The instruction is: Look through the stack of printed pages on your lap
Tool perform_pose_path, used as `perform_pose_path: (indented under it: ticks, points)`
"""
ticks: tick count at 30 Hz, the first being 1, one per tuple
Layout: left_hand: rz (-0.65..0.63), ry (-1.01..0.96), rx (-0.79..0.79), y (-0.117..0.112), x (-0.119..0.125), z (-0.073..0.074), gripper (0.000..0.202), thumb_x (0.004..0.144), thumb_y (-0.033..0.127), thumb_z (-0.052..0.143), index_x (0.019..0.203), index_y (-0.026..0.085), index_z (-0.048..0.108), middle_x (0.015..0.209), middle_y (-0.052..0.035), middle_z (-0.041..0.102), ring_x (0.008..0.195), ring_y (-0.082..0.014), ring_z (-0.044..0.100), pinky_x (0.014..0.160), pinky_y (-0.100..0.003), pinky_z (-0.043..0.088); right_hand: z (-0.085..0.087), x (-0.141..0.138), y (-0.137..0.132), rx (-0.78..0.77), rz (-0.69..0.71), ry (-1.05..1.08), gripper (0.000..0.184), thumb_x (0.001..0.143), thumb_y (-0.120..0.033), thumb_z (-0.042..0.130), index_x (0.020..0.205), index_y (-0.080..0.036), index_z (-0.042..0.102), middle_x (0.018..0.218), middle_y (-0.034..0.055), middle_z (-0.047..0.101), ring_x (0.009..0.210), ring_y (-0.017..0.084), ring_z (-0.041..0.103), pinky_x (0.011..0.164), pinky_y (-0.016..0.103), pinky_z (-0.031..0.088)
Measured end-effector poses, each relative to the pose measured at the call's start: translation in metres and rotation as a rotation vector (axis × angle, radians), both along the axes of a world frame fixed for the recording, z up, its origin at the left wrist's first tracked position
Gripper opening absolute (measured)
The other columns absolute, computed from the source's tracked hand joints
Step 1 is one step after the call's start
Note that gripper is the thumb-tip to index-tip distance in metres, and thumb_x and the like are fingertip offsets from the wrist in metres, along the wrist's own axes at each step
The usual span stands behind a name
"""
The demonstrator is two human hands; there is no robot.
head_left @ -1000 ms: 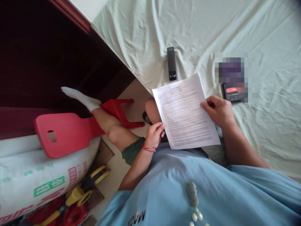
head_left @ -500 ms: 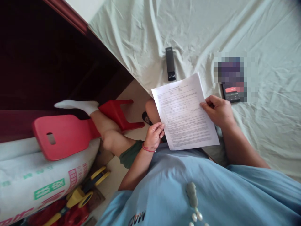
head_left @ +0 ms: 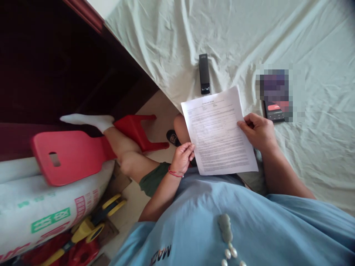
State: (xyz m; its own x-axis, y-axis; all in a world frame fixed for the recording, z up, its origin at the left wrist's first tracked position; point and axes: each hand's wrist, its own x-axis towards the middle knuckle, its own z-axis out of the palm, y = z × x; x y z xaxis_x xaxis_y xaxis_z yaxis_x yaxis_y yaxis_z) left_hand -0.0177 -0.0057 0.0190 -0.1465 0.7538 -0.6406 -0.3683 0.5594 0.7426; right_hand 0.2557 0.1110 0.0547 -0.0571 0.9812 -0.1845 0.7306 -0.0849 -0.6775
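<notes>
A thin stack of printed paper sheets [head_left: 219,136] is held above my lap, its text side facing up. My left hand [head_left: 183,159], with a red string bracelet at the wrist, pinches the stack's left edge near the lower corner. On the opposite edge, my right hand [head_left: 257,131] grips the paper between thumb and curled fingers. Just beyond the top of the sheets lies a black stapler [head_left: 204,74] on the pale green bed sheet [head_left: 235,40]. A dark phone [head_left: 274,115], partly blurred out, rests on the bed close to my right hand.
At left, a red plastic chair [head_left: 74,155] supports an outstretched leg with a white sock [head_left: 85,120]. Beside it are a large white printed sack [head_left: 24,192] and a yellow and black toy-like object [head_left: 88,225]. Dark furniture [head_left: 55,55] stands at upper left.
Both hands keep the same hold on the paper sheets. The view has shifted slightly, so the chair and sack appear a little farther left and the stapler a little farther right.
</notes>
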Motion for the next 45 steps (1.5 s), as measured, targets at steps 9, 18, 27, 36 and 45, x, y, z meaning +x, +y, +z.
perform_pose_path:
  ticks: [9, 18, 27, 36, 45]
  points:
    - [-0.008, 0.003, -0.013, 0.0039, -0.001, 0.0013, 0.058, 0.058, 0.06, 0.097, 0.069, 0.014, 0.064, 0.062, 0.0035, 0.051, 0.046, -0.0022, 0.035, 0.044, -0.021, 0.021, -0.0003, -0.0009, -0.0003, -0.006, -0.007, -0.03, 0.019, 0.087, -0.039, 0.067, 0.076, -0.026, 0.059, 0.07, 0.0014, 0.063, 0.066, 0.019, 0.054, 0.063, 0.034, 0.04]
    - [0.024, -0.002, -0.021, 0.0003, -0.0015, 0.0069, 0.057, 0.055, 0.059, 0.099, 0.068, 0.014, 0.066, 0.061, 0.0041, 0.051, 0.047, -0.0021, 0.035, 0.044, -0.02, 0.02, 0.001, -0.001, 0.0003, 0.003, 0.008, -0.052, 0.02, 0.087, -0.039, 0.066, 0.075, -0.026, 0.057, 0.071, 0.0023, 0.064, 0.069, 0.02, 0.057, 0.065, 0.034, 0.04]
    - [0.015, 0.068, -0.069, -0.0008, -0.0007, 0.0047, 0.058, 0.047, 0.06, 0.101, 0.069, 0.013, 0.074, 0.058, 0.004, 0.05, 0.051, -0.0031, 0.033, 0.047, -0.021, 0.02, -0.0002, -0.0011, 0.0015, 0.007, 0.014, -0.053, 0.02, 0.087, -0.038, 0.067, 0.075, -0.026, 0.056, 0.07, 0.0016, 0.064, 0.068, 0.02, 0.057, 0.065, 0.034, 0.04]
    - [-0.029, 0.131, -0.057, -0.0012, -0.0026, 0.0054, 0.068, 0.046, 0.073, 0.098, 0.067, 0.014, 0.071, 0.054, 0.0058, 0.041, 0.053, -0.005, 0.032, 0.049, -0.022, 0.02, -0.0024, 0.0001, 0.001, 0.03, 0.01, -0.032, 0.021, 0.086, -0.037, 0.068, 0.074, -0.026, 0.056, 0.07, 0.0007, 0.064, 0.064, 0.019, 0.055, 0.065, 0.034, 0.04]
    - [-0.065, 0.151, 0.01, -0.0034, -0.0019, 0.0033, 0.061, 0.06, 0.068, 0.093, 0.067, 0.015, 0.063, 0.059, 0.0039, 0.045, 0.054, -0.0052, 0.035, 0.05, -0.021, 0.026, -0.0037, 0.0, 0.0011, 0.053, 0.008, -0.022, 0.021, 0.085, -0.038, 0.068, 0.073, -0.026, 0.056, 0.066, 0.0002, 0.061, 0.063, 0.018, 0.054, 0.062, 0.033, 0.039]
